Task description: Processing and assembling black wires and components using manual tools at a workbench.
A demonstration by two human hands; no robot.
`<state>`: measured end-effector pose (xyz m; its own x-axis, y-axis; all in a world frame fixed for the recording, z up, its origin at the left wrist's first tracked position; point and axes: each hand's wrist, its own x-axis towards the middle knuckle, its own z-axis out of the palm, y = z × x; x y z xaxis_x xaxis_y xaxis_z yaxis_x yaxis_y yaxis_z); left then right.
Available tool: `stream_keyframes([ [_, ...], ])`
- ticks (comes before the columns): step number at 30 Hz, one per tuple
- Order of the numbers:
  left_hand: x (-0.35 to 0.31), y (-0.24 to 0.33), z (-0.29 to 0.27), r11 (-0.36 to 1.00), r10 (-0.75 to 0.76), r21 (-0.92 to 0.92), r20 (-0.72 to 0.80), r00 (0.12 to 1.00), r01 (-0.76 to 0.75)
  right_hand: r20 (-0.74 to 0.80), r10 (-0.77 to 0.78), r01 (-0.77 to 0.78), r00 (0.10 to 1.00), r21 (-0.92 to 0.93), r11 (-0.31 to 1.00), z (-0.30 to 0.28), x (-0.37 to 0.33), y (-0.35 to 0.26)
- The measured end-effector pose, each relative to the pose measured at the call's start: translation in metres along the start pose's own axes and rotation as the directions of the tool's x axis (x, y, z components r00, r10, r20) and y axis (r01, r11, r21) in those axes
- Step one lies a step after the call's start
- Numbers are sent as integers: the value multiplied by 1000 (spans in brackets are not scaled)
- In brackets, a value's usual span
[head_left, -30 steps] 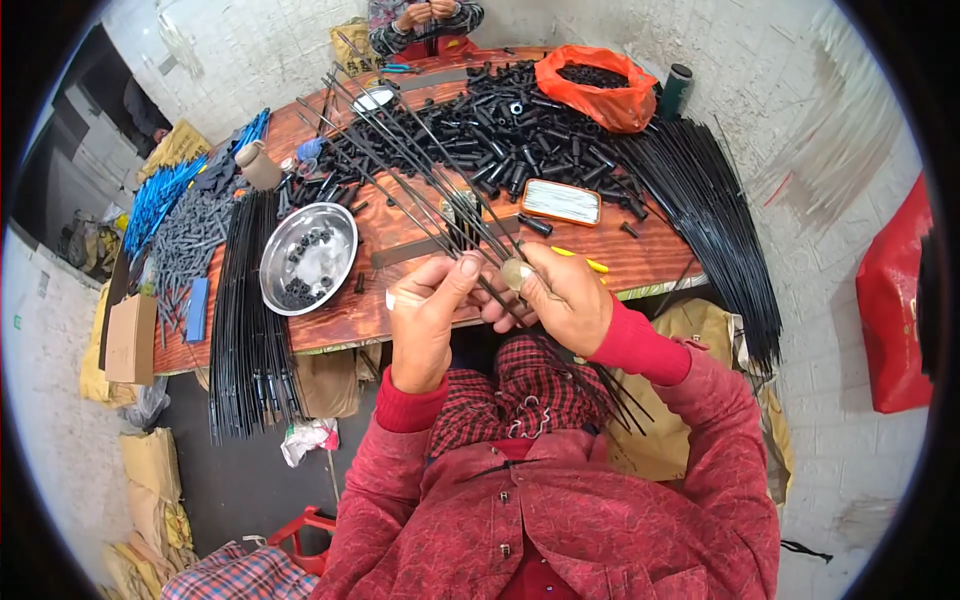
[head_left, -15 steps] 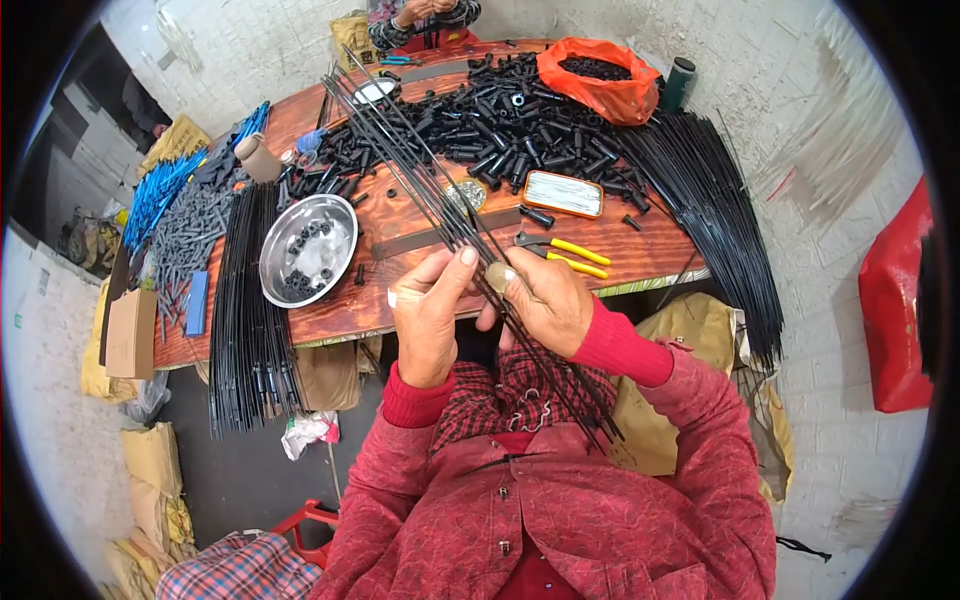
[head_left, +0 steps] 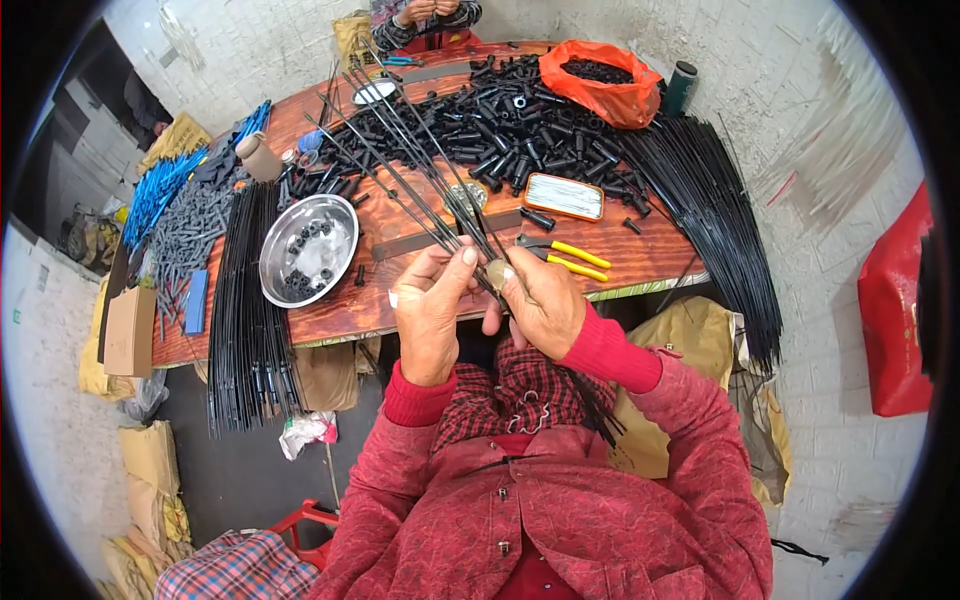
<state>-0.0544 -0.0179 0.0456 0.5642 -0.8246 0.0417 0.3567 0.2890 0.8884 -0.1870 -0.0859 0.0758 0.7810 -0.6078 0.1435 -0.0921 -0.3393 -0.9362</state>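
Both my hands grip a bundle of thin black rods (head_left: 422, 165) in front of my chest, slanting up to the far left over the table. My left hand (head_left: 430, 300) pinches some of the rods between thumb and fingers. Close against it, my right hand (head_left: 548, 305) is wrapped round the bundle, with a small round tan disc (head_left: 497, 272) at its thumb. The rods' lower ends show beneath my right wrist, over my lap. Just beyond my right hand lie pliers with yellow handles (head_left: 578, 262).
On the wooden table (head_left: 340, 322) are a metal bowl (head_left: 347, 262) of small black parts, a heap of black sleeves (head_left: 480, 120), an orange bag (head_left: 600, 105), and a tray of pins (head_left: 563, 196). Black rods (head_left: 700, 210) overhang the right edge. Another person's hands (head_left: 420, 10) are across the table.
The rods' upper ends have fanned apart, some swinging left. Their lower ends have drawn together below my right hand. My hands stay nearly in place.
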Motion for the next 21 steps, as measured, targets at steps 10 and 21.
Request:
stream_keyframes([
  [10,-2,-2,2,998,6,-70,17,1000,-4,-8,-61,61,998,2,998,-2,-1,8],
  [21,-6,-7,6,995,10,-100,-24,1000,-12,153,73,-99,986,172,980,-9,2,15],
])
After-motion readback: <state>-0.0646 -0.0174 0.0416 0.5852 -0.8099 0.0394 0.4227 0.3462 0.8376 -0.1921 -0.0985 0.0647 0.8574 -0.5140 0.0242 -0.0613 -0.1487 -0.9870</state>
